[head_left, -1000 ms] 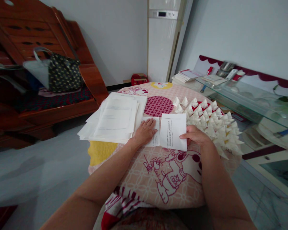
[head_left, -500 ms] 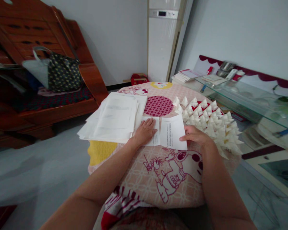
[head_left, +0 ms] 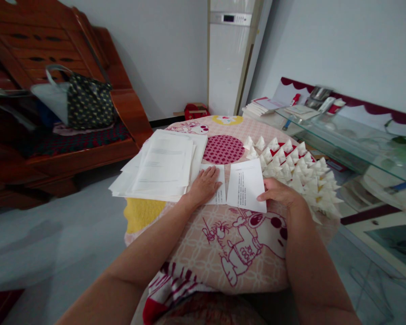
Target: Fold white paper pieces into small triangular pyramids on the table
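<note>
A printed sheet of paper (head_left: 246, 184) with a crease down its middle lies in front of me, its right part lifted off the cloth. My right hand (head_left: 277, 191) pinches the right edge of this sheet between thumb and fingers. Flat on the sheet's left part rests my left hand (head_left: 205, 185), fingers stretched out. Just left of it is a loose stack of printed papers (head_left: 165, 162). Right of the sheet, many small pointed folded-paper pieces (head_left: 292, 167) stand close together in rows.
A patterned pink cloth (head_left: 203, 243) covers the round table. Along the right runs a glass-topped cabinet (head_left: 352, 135) with papers and metal containers on it. At the left stands a wooden bench (head_left: 131, 117) bearing a dotted bag (head_left: 89, 101).
My right hand has shifted slightly to the right with the sheet's edge, and the sheet's right part is drawn a little further over. My left hand stays in place.
</note>
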`<move>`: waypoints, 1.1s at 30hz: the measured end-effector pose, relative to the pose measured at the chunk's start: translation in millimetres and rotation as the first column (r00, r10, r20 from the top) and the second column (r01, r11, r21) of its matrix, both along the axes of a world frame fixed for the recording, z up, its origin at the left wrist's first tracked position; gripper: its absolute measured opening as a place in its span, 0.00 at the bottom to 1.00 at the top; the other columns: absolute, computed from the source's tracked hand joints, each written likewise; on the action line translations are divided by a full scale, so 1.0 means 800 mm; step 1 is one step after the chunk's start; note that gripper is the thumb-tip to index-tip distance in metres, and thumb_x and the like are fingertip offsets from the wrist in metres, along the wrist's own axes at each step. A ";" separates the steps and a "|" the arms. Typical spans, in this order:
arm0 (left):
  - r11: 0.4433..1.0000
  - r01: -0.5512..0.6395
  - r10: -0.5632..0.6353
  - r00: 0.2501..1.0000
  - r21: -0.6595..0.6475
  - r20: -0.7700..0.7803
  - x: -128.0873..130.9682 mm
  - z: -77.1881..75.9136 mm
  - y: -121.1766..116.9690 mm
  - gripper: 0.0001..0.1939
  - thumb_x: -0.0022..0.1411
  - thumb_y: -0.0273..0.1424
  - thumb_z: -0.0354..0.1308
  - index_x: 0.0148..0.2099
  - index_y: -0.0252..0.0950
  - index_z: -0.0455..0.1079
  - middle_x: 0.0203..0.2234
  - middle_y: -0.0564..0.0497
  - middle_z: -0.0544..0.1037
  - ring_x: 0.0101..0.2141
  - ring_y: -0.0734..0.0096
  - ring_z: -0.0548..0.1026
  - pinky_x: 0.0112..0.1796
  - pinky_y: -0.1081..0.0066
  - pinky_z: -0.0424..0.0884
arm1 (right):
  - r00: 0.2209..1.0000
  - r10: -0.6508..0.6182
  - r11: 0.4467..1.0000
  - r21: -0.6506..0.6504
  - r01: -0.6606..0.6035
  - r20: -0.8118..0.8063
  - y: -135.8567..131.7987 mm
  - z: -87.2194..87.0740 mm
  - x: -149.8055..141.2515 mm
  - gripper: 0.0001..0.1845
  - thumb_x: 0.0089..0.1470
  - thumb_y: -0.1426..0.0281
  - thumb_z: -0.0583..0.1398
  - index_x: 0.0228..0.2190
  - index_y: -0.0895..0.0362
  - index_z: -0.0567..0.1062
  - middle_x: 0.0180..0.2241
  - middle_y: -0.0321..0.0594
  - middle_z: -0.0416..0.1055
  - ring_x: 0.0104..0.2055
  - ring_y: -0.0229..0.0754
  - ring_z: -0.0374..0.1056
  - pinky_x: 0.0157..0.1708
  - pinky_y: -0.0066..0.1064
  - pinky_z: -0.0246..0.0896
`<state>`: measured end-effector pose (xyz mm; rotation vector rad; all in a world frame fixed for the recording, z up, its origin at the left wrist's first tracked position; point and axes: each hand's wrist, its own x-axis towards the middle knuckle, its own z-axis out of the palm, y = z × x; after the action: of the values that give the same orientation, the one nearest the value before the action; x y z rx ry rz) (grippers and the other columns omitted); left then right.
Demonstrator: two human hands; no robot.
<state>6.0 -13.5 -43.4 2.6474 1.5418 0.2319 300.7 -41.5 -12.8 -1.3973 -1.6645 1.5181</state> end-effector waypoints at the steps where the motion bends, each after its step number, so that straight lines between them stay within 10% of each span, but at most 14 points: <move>1: 1.000 0.000 0.000 1.000 0.002 0.002 0.000 0.000 0.000 0.28 0.75 0.36 0.43 0.71 0.27 0.55 0.70 0.35 0.59 0.70 0.53 0.56 0.68 0.53 0.53 | 1.000 0.001 1.000 0.004 -0.001 0.002 0.000 0.002 0.000 0.25 0.35 0.72 0.71 0.41 0.55 0.82 0.38 0.42 0.82 0.43 0.56 0.76 0.44 0.45 0.72; 16: 0.999 0.038 -0.034 0.993 -0.037 0.111 -0.002 0.015 0.001 0.29 0.71 0.37 0.51 0.68 0.27 0.59 0.68 0.34 0.61 0.68 0.54 0.60 0.67 0.57 0.56 | 0.982 -0.139 0.990 -0.048 0.134 -0.125 -0.002 0.004 -0.001 0.23 0.34 0.70 0.71 0.38 0.58 0.82 0.39 0.43 0.83 0.38 0.51 0.78 0.39 0.39 0.72; 23: 0.894 0.314 -0.334 0.943 -0.321 -0.008 -0.024 0.042 -0.013 0.52 0.57 0.47 0.65 0.75 0.38 0.43 0.73 0.37 0.47 0.72 0.44 0.46 0.67 0.42 0.46 | 0.957 -0.249 0.968 0.009 0.253 -0.148 0.001 0.007 -0.004 0.23 0.33 0.69 0.71 0.37 0.58 0.82 0.37 0.44 0.83 0.35 0.50 0.78 0.36 0.38 0.72; 33: 0.931 0.280 -0.311 0.944 -0.235 -0.105 -0.044 0.036 -0.050 0.46 0.57 0.27 0.57 0.75 0.36 0.44 0.73 0.38 0.48 0.72 0.46 0.47 0.67 0.48 0.51 | 0.917 -0.332 0.937 0.038 0.348 -0.222 0.001 0.003 -0.012 0.21 0.33 0.70 0.71 0.36 0.58 0.83 0.37 0.45 0.83 0.36 0.51 0.78 0.39 0.42 0.72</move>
<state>-29.1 -53.8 -14.3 2.7172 1.0978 -0.1377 291.0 -40.5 -10.5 -1.3480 -1.2596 1.3353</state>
